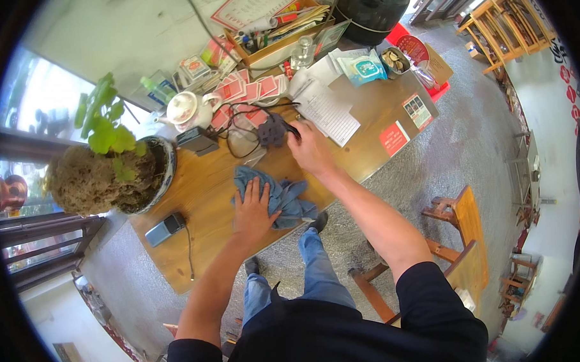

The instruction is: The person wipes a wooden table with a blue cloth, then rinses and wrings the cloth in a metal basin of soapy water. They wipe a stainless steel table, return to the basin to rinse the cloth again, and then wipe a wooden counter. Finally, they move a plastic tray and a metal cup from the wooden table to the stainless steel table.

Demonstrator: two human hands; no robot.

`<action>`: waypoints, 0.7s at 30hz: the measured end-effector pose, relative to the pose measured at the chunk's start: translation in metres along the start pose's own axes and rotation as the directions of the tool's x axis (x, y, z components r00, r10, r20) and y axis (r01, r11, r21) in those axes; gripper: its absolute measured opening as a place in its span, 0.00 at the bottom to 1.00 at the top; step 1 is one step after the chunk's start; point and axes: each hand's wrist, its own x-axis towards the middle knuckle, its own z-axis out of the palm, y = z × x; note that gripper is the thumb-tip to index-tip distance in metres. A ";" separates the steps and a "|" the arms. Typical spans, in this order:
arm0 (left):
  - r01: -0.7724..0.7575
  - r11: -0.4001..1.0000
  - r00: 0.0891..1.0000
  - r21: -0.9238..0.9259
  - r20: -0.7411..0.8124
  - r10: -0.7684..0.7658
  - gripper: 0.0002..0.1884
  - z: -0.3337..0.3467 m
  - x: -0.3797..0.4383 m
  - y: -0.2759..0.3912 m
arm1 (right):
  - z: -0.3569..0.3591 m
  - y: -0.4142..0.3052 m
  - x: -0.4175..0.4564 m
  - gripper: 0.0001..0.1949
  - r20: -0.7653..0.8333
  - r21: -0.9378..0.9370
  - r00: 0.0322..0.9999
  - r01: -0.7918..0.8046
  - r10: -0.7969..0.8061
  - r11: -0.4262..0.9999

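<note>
My left hand lies flat, fingers spread, on a crumpled blue cloth near the front edge of the wooden table. Farther back, my right hand pinches a black cord end beside a dark grey socket block. What the fingers cover there is partly hidden. Looped black cable runs left from the block across a clear plastic bag to a black box-shaped adapter. Lined paper sheets lie just beyond my right hand.
Red-backed playing cards are scattered behind the cable, next to a white teapot. A potted plant stands left; a blue-grey device with a short cable lies nearer. Wet wipes and a tin sit back right. Wooden chair at right.
</note>
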 end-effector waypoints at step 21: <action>-0.014 1.000 1.000 0.024 0.007 0.014 0.48 0.015 0.048 0.006 | -0.054 0.149 0.062 0.40 -0.068 -0.253 0.925 -0.377 0.373 0.891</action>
